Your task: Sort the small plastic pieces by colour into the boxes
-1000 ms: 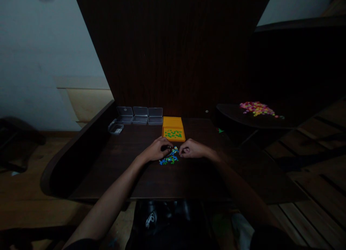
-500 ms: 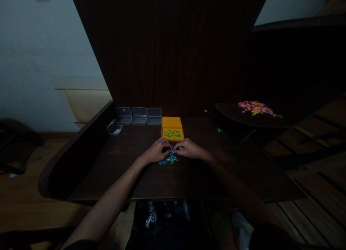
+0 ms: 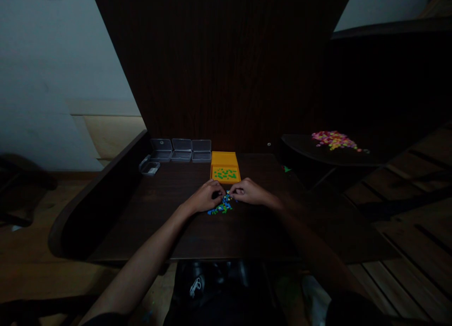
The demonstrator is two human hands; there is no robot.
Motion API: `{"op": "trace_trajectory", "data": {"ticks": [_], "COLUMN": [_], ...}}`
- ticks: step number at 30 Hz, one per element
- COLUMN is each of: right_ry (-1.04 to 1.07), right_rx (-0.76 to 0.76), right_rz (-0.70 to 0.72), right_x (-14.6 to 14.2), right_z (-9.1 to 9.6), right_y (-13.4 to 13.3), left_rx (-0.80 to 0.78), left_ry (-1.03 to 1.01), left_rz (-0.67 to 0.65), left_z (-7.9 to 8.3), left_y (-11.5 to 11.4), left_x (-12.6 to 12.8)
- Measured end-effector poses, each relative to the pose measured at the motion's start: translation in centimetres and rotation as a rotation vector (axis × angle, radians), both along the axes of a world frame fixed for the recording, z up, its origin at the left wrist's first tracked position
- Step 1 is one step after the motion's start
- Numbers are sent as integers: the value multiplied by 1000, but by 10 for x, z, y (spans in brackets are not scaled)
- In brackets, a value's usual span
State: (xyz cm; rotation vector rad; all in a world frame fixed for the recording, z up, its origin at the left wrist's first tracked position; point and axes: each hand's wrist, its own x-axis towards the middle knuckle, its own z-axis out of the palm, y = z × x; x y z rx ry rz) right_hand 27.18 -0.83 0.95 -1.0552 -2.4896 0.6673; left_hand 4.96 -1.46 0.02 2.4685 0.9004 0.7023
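A small heap of blue and green bits [image 3: 221,207] lies on the dark wooden table [image 3: 197,232]. My left hand [image 3: 205,196] rests at the heap's left edge with its fingers curled down onto it. My right hand [image 3: 247,193] sits at the heap's right edge, its fingertips pinched together. What either hand holds is too small and dark to make out. Just behind the hands stands an orange tray [image 3: 225,170] with several green bits scattered inside.
Three clear plastic boxes [image 3: 181,150] line the table's back edge, and a fourth [image 3: 150,167] stands open at the left. A pile of pink and yellow bits [image 3: 333,139] lies on a dark round surface at the right. A dark panel rises behind the table.
My right hand has moved in from the heap's right side toward the left hand and slightly toward the orange tray. The left hand has stayed nearly in place.
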Motion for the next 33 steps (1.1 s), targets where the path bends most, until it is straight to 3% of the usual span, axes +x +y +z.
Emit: {"op": "trace_trajectory", "data": {"ticks": [21, 33], "right_ry": [-125, -181], "right_rx": [48, -26], "right_rz": [-44, -42], "right_x": [-12, -8], "right_z": [7, 10], "right_y": [-10, -8], "left_rx": [-3, -3], "left_ry": [39, 63], "left_rz": [12, 31], "left_z": [0, 0], "left_y": [3, 5], "left_x": [-1, -2]}}
